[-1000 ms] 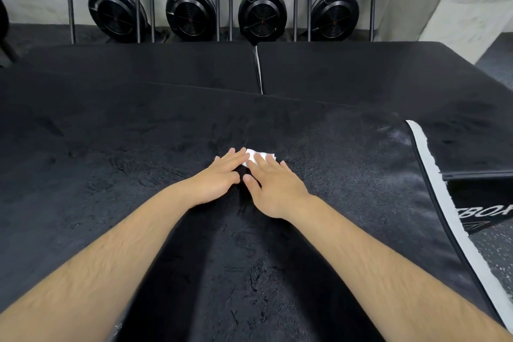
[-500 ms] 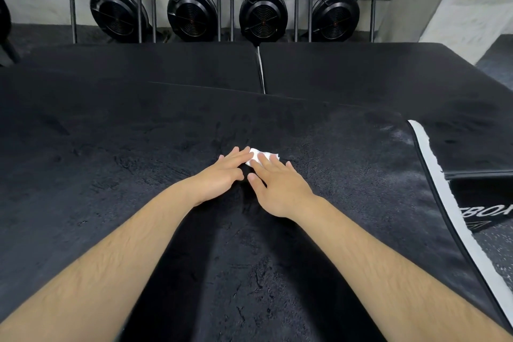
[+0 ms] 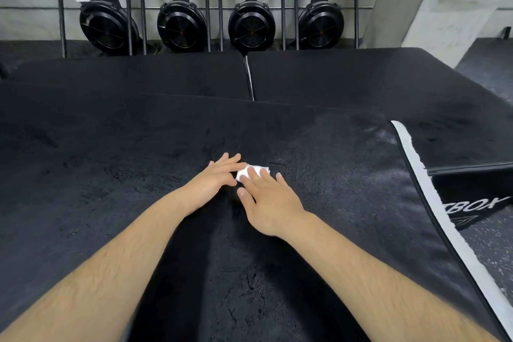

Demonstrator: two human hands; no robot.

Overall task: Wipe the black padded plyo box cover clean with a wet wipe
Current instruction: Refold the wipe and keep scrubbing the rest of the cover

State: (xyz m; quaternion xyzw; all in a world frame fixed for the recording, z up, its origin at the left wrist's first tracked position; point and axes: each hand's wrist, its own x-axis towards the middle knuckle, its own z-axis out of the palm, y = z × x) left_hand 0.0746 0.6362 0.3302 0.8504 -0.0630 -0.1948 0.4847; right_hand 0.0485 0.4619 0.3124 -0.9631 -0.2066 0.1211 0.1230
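The black padded plyo box cover (image 3: 116, 180) fills most of the view, its fuzzy top streaked with wipe marks. A small folded white wet wipe (image 3: 249, 170) lies on it near the middle. My right hand (image 3: 266, 197) lies flat with straight fingers pressing on the wipe. My left hand (image 3: 215, 180) rests beside it, fingers straight, its fingertips touching the wipe's left edge. Most of the wipe is hidden under the fingers.
A grey-white trim (image 3: 433, 203) marks the cover's right edge; past it sits a lower black box with white lettering (image 3: 477, 205) and speckled floor. Two more black pads (image 3: 347, 78) lie behind. Several black fan wheels (image 3: 251, 25) on a metal rack stand at the wall.
Both hands and the wipe have shifted only slightly, a little to the right and away from me on the cover; the fingers stay flat on the wipe.
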